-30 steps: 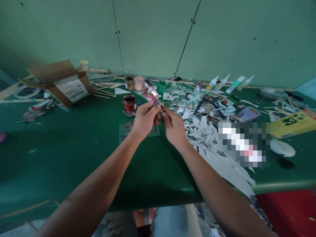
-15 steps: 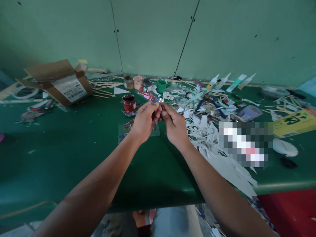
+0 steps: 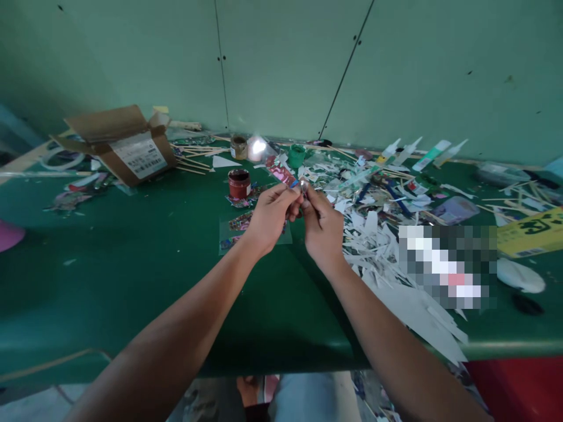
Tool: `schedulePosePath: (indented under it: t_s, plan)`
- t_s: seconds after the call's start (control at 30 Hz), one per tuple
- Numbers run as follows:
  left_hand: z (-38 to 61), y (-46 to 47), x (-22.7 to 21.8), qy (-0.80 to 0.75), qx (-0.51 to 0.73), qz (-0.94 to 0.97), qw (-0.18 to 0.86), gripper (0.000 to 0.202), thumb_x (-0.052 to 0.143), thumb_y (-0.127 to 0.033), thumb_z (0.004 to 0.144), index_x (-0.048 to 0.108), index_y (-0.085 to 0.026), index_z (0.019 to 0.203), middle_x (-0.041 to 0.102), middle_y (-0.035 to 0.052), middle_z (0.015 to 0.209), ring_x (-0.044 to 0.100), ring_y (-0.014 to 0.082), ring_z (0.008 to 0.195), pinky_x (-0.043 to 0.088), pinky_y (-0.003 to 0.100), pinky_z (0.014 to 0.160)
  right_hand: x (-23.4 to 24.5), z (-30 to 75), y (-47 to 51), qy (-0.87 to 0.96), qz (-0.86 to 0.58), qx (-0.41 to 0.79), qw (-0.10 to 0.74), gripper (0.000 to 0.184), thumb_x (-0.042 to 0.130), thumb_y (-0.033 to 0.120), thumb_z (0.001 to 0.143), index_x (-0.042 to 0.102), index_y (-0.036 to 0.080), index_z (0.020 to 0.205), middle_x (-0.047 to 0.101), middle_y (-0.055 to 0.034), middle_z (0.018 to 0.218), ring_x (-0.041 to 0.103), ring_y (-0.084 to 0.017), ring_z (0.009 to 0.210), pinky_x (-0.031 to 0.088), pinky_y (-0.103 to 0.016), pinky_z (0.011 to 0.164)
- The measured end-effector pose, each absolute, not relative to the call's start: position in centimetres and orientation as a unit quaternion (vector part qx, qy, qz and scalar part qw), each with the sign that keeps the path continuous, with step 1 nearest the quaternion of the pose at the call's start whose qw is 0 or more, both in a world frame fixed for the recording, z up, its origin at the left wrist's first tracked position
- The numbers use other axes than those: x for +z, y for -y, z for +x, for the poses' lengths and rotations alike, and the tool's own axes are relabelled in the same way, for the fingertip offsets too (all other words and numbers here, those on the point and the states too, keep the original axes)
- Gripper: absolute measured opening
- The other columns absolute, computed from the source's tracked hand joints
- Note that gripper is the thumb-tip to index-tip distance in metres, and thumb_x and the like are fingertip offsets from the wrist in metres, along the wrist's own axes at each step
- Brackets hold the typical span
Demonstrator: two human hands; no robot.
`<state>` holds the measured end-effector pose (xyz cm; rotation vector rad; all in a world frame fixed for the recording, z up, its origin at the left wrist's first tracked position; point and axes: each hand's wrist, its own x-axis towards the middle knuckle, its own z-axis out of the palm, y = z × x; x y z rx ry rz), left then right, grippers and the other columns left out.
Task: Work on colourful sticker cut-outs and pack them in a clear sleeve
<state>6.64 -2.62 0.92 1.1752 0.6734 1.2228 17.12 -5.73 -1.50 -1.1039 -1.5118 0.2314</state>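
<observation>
My left hand point(image 3: 270, 218) and my right hand point(image 3: 322, 225) meet fingertip to fingertip above the green table point(image 3: 132, 264). Between them they pinch a small shiny foil strip point(image 3: 288, 177), pink and red, that sticks up and away from the fingers. Under the hands lies a clear sheet with colourful foil bits point(image 3: 240, 225). A red paint jar point(image 3: 239, 183) stands just beyond my left hand.
An open cardboard box point(image 3: 123, 146) sits at the back left. Small jars point(image 3: 240, 146) and a green pot point(image 3: 297, 155) line the wall. White paper scraps point(image 3: 396, 269), sticks and glue tubes point(image 3: 433, 153) cover the right side. A yellow packet point(image 3: 530, 231) lies far right.
The hands stay together on the foil strip, turning it slightly. The view has shifted a little, so everything sits slightly right and lower.
</observation>
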Motion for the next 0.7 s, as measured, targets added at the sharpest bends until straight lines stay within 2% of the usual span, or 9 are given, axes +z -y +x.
schedulePosePath:
  t_s: [0.13,0.23,0.3,0.4,0.5,0.6,0.7]
  plan:
    - [6.7,2.9,0.9,-0.295,0.494,0.554,0.601,0.028,0.053,-0.019,0.086,0.052,-0.018,0.058,0.046,-0.0053,0.051,0.044,0.0056,0.046,0.034,0.019,0.046,-1.6,17.9,5.1,0.612,-0.5,0.112,0.602,0.034,0.044,0.03,0.092,0.066,0.022,0.116,0.063,-0.0056,0.087,0.06,-0.018,0.076,0.048,-0.033,0.068]
    - [6.7,3.2,0.9,-0.289,0.462,0.59,0.596,0.028,0.055,-0.02,0.085,0.052,-0.018,0.058,0.048,-0.0049,0.051,0.047,0.0062,0.046,0.036,0.021,0.046,-1.5,19.1,4.4,0.542,-0.53,0.127,0.639,0.032,0.047,0.035,0.09,0.068,0.02,0.11,0.065,-0.0063,0.089,0.056,-0.016,0.068,0.044,-0.03,0.059]
    - [6.7,3.3,1.0,-0.289,0.451,0.608,0.586,0.028,0.053,-0.021,0.087,0.051,-0.018,0.059,0.046,-0.0054,0.05,0.047,0.0065,0.046,0.036,0.021,0.047,-1.2,19.7,4.3,0.515,-0.523,0.157,0.661,0.031,0.049,0.041,0.09,0.067,0.021,0.105,0.059,-0.002,0.074,0.046,-0.013,0.054,0.036,-0.026,0.049]
    - [6.5,3.2,1.0,-0.295,0.44,0.635,0.563,0.03,0.05,-0.017,0.088,0.049,-0.019,0.057,0.042,-0.0062,0.048,0.043,0.0065,0.045,0.034,0.021,0.046,-0.7,20.0,4.5,0.516,-0.471,0.254,0.669,0.034,0.052,0.052,0.088,0.065,0.021,0.09,0.039,0.006,0.055,0.032,-0.009,0.042,0.026,-0.024,0.041]
    - [6.4,3.0,0.8,-0.295,0.421,0.665,0.543,0.032,0.053,-0.016,0.087,0.047,-0.018,0.055,0.04,-0.0059,0.047,0.039,0.0065,0.044,0.03,0.022,0.045,-0.6,19.8,4.8,0.536,-0.456,0.316,0.636,0.036,0.061,0.055,0.081,0.057,0.021,0.07,0.036,0.0074,0.05,0.033,-0.008,0.041,0.026,-0.023,0.04]
    - [6.0,2.9,0.6,-0.292,0.417,0.692,0.512,0.034,0.057,-0.031,0.089,0.049,-0.018,0.058,0.043,-0.0042,0.051,0.04,0.0075,0.046,0.029,0.023,0.044,-0.6,19.7,4.9,0.544,-0.464,0.306,0.628,0.037,0.061,0.052,0.082,0.051,0.021,0.066,0.036,0.0082,0.049,0.034,-0.008,0.041,0.027,-0.023,0.041]
    - [5.7,2.6,0.6,-0.287,0.463,0.674,0.498,0.04,0.051,-0.05,0.089,0.05,-0.02,0.062,0.048,-0.0022,0.055,0.044,0.0092,0.045,0.034,0.024,0.044,-0.5,19.6,5.0,0.573,-0.449,0.301,0.616,0.037,0.06,0.051,0.084,0.048,0.021,0.064,0.036,0.0079,0.05,0.033,-0.008,0.043,0.026,-0.023,0.043]
